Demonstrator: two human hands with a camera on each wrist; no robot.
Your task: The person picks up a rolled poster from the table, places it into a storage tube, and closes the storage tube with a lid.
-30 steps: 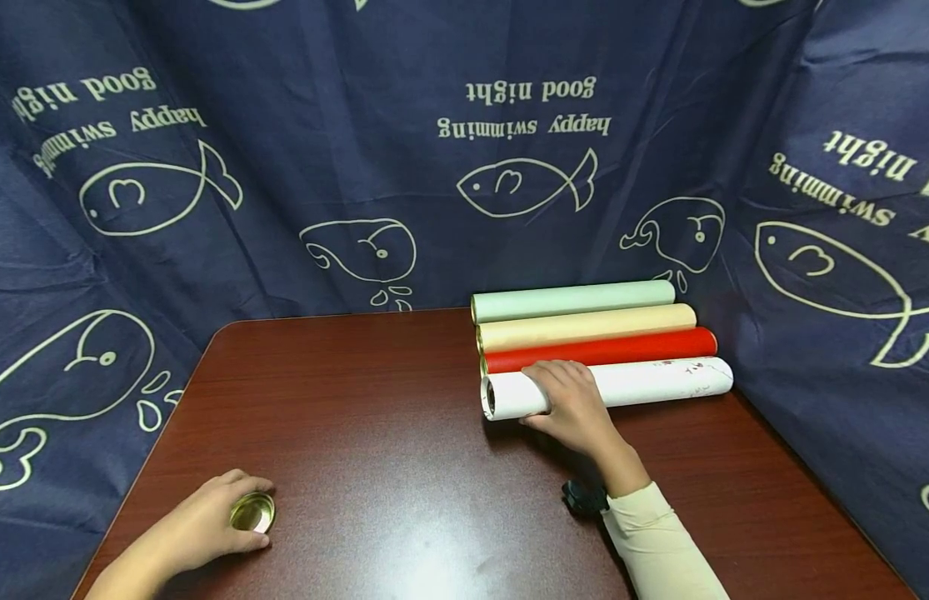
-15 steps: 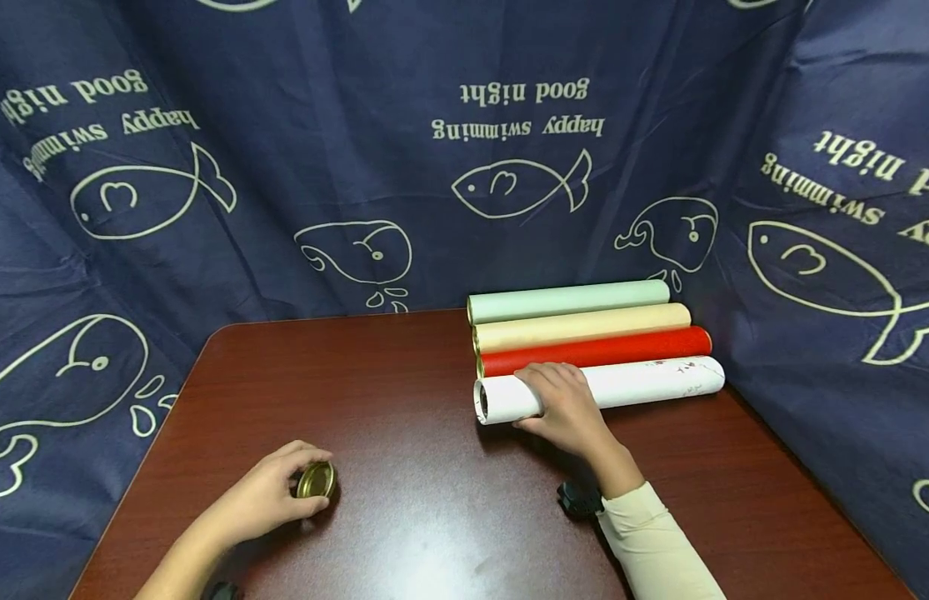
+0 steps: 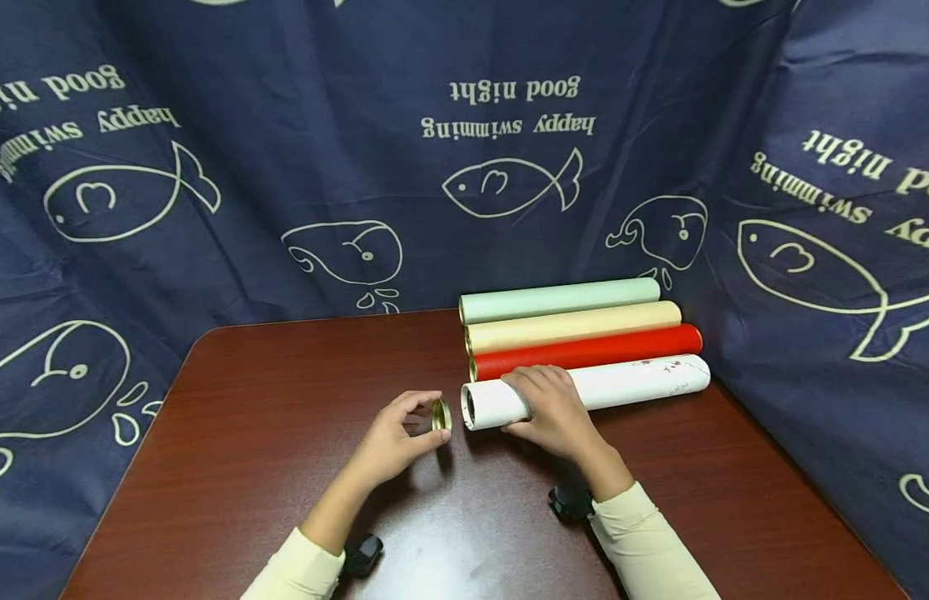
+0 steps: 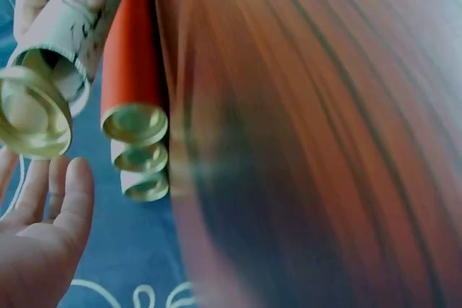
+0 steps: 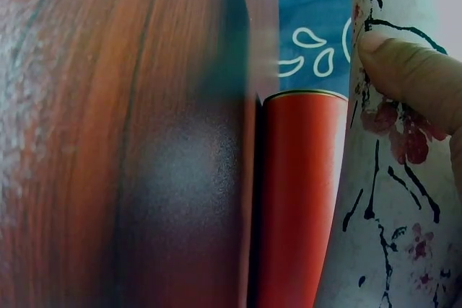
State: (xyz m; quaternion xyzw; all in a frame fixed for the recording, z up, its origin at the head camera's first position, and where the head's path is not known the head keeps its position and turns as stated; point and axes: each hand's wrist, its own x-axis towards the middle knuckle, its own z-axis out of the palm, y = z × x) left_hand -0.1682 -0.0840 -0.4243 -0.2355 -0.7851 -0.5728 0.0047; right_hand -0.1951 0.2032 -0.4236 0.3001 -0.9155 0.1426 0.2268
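Note:
My left hand (image 3: 392, 442) pinches a gold metal cap (image 3: 441, 415) by its rim, thumb on the near side and fingers on the far side. The cap stands on edge just left of the open end of a white cardboard tube (image 3: 629, 387), with a small gap between them. In the left wrist view the cap (image 4: 36, 113) partly covers the tube's hollow mouth (image 4: 68, 77). My right hand (image 3: 550, 412) grips the white tube near that open end. Plum-blossom branches show on the tube (image 5: 401, 200) in the right wrist view, with the thumb lying across it.
Behind the white tube lie a red tube (image 3: 584, 352), a cream tube (image 3: 576, 327) and a pale green tube (image 3: 561, 302), side by side. Gold caps close their left ends. They lie on a dark wooden table (image 3: 284, 400), with a navy printed cloth (image 3: 322, 150) behind.
My left hand has carried the gold cap right and away from me across the table, from the left side to the white tube's open end. The right hand keeps its grip.

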